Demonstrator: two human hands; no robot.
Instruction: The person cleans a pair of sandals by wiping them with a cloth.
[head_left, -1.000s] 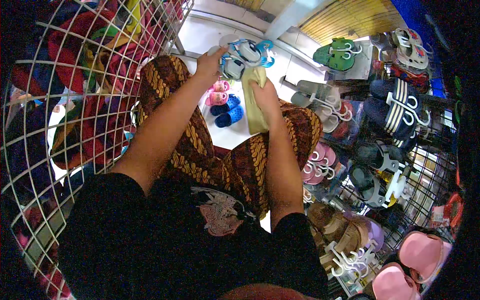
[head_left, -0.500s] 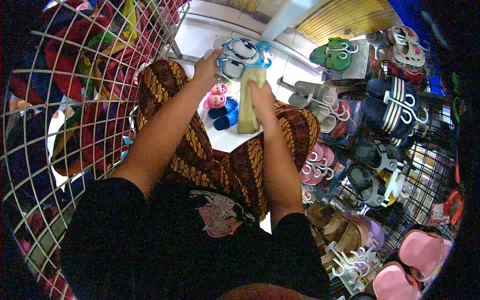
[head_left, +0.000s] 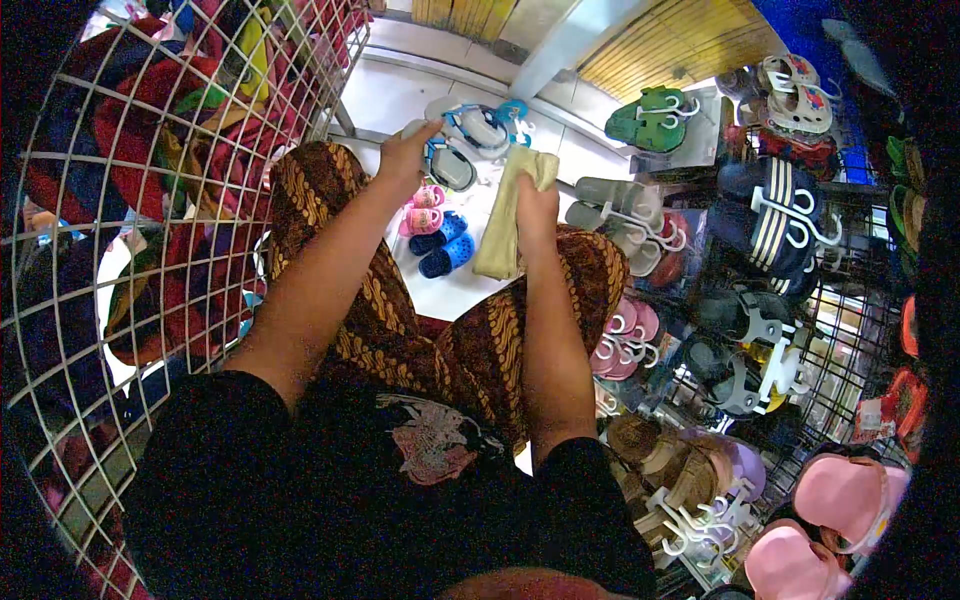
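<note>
My left hand [head_left: 405,160] is closed on the heel end of a pair of white-and-blue sandals [head_left: 478,130]. A blue hanger [head_left: 515,120] is fixed to their far end. In my right hand [head_left: 537,205] is a folded pale yellow-green cloth [head_left: 500,235], gripped near its upper end, its length hanging down beside the sandals without visibly touching them. Below the sandals, small pink clogs [head_left: 422,212] and blue clogs [head_left: 443,245] rest on the white surface between my knees.
At my left stands a white wire grid [head_left: 130,200] with colourful goods behind it. On my right a black wire rack [head_left: 850,340] bears hanging footwear, including green clogs [head_left: 648,120], dark striped slides [head_left: 775,215] and pink clogs [head_left: 840,500]. A pale post [head_left: 580,45] rises ahead.
The cloth has come away from the front of the sandals and shifted slightly right, showing more of its width. My left hand and the sandals have moved slightly downward.
</note>
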